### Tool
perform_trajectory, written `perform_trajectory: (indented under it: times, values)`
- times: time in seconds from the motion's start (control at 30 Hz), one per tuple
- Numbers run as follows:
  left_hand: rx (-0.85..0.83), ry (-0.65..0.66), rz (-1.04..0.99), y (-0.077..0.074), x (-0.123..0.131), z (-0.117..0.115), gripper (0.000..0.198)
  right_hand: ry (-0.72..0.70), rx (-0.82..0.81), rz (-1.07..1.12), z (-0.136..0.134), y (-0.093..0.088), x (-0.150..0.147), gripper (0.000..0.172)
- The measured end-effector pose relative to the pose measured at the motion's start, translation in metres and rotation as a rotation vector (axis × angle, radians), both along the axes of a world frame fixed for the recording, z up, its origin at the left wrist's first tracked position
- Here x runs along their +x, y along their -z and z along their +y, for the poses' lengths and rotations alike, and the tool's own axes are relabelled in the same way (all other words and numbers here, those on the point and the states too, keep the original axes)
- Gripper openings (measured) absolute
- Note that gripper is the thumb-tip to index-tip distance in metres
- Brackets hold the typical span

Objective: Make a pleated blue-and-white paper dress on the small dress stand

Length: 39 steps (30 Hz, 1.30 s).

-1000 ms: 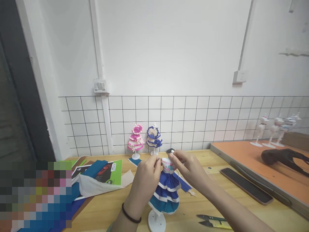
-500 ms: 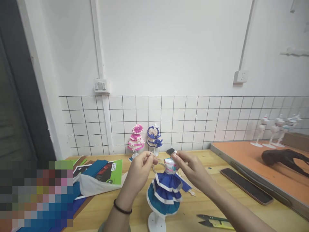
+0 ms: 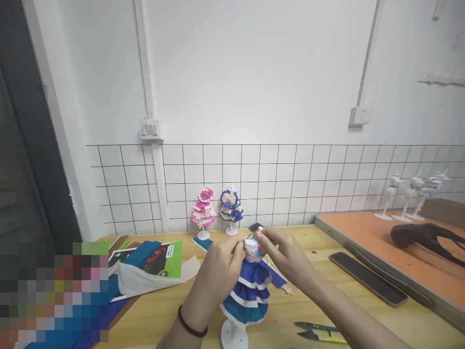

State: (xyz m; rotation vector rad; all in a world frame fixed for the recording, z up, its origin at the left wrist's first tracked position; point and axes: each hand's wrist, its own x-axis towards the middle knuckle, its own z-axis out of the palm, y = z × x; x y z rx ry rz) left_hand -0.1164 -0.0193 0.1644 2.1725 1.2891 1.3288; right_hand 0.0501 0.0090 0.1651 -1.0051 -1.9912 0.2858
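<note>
A small white doll dress form stands in front of me, wearing a tiered blue and teal skirt with white trim. Its patterned bodice sits between my hands. My left hand is closed in a pinch at the bodice's left edge; what the fingertips hold is too small to make out. With fingers closed around the top and right side of the form, my right hand steadies it by the neck and shoulder. A strip of blue fabric lies behind the skirt.
Thread snips lie near my right forearm, and a phone rests farther right. Two decorated dress forms, one pink and one navy, stand by the wall. Fabric and a booklet lie left. An orange board holds more forms.
My left hand has moved right and in against the bodice, from a spot a little apart from it. My right hand keeps its hold on the form.
</note>
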Motion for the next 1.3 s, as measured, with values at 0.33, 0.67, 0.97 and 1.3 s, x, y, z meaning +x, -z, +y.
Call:
perform_trajectory:
  times: [0.33, 0.67, 0.97, 1.3]
  values:
    - [0.245, -0.232, 0.359, 0.007, 0.003, 0.005, 0.026, 0.002, -0.003, 0.016, 0.000, 0.000, 0.000, 0.038]
    - [0.158, -0.170, 0.230, 0.010, 0.003, 0.009, 0.028, -0.057, 0.003, 0.018, -0.002, 0.000, 0.003, 0.038]
    - [0.017, -0.162, -0.078, 0.015, -0.020, 0.023, 0.024, -0.178, -0.063, 0.088, -0.014, -0.006, 0.002, 0.035]
    - [-0.145, -0.080, -0.256, 0.008, -0.030, 0.022, 0.042, -0.517, -0.519, 0.511, 0.023, -0.015, 0.012, 0.025]
